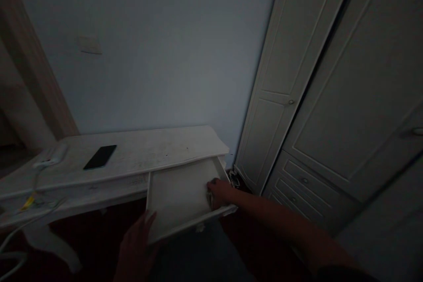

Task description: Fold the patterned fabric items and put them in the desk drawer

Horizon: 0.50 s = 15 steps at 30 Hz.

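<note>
Far left, pale box-like object (pixel 53 155) with a cable, on the white table (pixel 158 145); right of it, dark phone (pixel 100 157) lying flat; left hand (pixel 135 243) at the left front corner of the drawer (pixel 175 194), fingers somewhat apart, grip cannot be told; drawer pulled out from the table's right part; right hand (pixel 220 190) inside its right side, fingers curled, contents too dim to tell; farther right, pale wardrobe (pixel 266 136), doors closed.
</note>
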Available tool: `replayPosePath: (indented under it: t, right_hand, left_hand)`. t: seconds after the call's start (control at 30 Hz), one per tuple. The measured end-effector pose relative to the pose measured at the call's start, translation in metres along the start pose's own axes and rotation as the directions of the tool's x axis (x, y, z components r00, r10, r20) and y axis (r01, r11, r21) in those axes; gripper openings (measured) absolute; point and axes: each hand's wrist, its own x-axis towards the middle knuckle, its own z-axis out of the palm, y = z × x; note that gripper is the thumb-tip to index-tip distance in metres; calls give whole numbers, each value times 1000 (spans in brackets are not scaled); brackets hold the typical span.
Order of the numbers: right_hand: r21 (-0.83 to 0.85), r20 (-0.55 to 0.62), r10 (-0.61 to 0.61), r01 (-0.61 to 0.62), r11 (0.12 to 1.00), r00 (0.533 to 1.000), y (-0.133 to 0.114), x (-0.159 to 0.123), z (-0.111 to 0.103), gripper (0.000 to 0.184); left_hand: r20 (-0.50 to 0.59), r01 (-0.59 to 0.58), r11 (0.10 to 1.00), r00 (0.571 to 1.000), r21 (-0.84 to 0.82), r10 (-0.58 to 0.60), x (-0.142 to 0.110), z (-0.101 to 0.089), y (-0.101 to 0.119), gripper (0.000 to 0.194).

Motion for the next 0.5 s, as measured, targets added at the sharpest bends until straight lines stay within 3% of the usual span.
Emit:
replayPosePath:
  t: [0.07, 0.17, 0.23, 0.33, 0.4, 0.5]
  right_hand:
    - [64, 13, -3, 2, 998, 1000, -2, 3, 3, 94]
    - [200, 33, -48, 40, 979, 998, -16, 10, 7, 88]
    - [319, 38, -89, 72, 945, 995, -40, 20, 13, 80]
    - [495, 39, -161, 121, 861, 986, -100, 40, 25, 57]
    - [585, 36, -212, 151, 797, 977, -141, 51, 33, 40]
    - [662, -12, -216, 170, 730, 976, -174, 54, 39, 44]
  left_hand:
    - [40, 233, 966, 972, -113, -230, -10, -5, 3, 59]
    - [167, 486, 859, 871, -163, -462, -16, -18, 21, 62]
    - [195, 554, 815, 830, -171, -523, -14, -27, 36, 65]
    - [236, 597, 778, 799, -198, -553, -10, -36, 46, 66]
    - [241, 596, 777, 800, -204, -550, -9, -35, 42, 64]
    - [258, 611, 774, 785, -169, -563, -11, -27, 25, 60]
